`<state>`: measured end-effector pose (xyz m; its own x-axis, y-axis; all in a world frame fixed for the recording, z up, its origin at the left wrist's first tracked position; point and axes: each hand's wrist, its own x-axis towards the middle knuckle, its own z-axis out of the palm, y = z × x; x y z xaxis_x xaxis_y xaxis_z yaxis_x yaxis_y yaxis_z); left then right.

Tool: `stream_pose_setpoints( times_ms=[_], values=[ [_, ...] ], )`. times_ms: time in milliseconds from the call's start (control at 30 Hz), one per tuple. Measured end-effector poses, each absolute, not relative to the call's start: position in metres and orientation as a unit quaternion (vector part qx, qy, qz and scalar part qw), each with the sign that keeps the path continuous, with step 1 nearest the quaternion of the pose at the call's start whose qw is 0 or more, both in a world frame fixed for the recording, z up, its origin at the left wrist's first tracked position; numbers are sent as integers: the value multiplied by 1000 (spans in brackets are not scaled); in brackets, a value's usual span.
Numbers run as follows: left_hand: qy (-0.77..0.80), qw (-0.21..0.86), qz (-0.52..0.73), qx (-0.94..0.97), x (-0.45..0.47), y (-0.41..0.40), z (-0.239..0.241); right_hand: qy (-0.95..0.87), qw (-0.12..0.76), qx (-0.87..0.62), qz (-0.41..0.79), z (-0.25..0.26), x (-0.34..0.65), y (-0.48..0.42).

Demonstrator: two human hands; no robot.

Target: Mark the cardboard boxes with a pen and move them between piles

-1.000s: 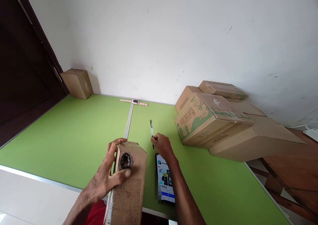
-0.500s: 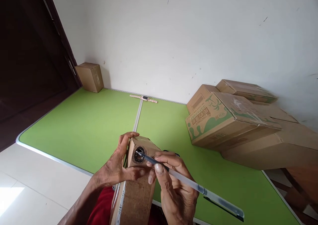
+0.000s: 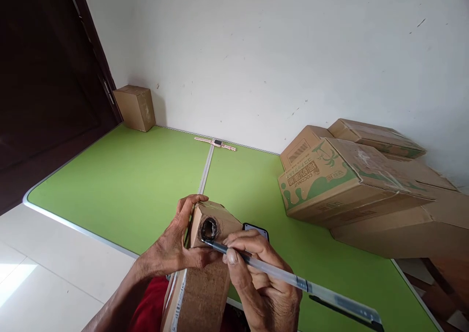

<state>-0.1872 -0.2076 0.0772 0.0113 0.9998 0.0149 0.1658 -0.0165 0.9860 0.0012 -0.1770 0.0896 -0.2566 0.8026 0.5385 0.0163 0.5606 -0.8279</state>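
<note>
Left hand: fingers curled over the upper left edge of a cardboard box, thumb across its face, gripping it.
Right hand: thumb and fingers pinching a gel pen, its barrel slanting back past the thumb.
Dark-ringed hole: in the box, between left thumb and forefinger; pen tip at its lower rim.
Phone: just beyond the right fingers, partly hidden.
Smartwatch: well beyond the left fingertips, on the green table.
Coconut carton: beyond the right fingers, rightward.
</note>
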Motion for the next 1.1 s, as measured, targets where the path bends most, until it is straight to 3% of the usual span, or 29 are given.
stream_pose_setpoints(
  times_ms=[233,433,500,633,767,900,1100],
  values=[
    [538,466,455,535,-186,-211,79,-596,556,-365,450,84,6,-174],
    [538,484,457,517,-188,-215,79,-540,638,-351,422,92,4,-126],
    [541,487,457,512,-190,-216,78,-571,573,-450,379,85,12,-94],
    [537,484,460,515,-192,-217,71,-674,273,-595,344,54,18,-28],
    [533,492,469,504,-191,-218,62,-676,116,-657,312,21,2,7],
    [532,504,464,497,-192,-216,62,-678,39,-672,296,9,-13,13],
    [542,501,460,494,-193,-215,67,-691,22,-680,243,30,0,-14]
  ],
)
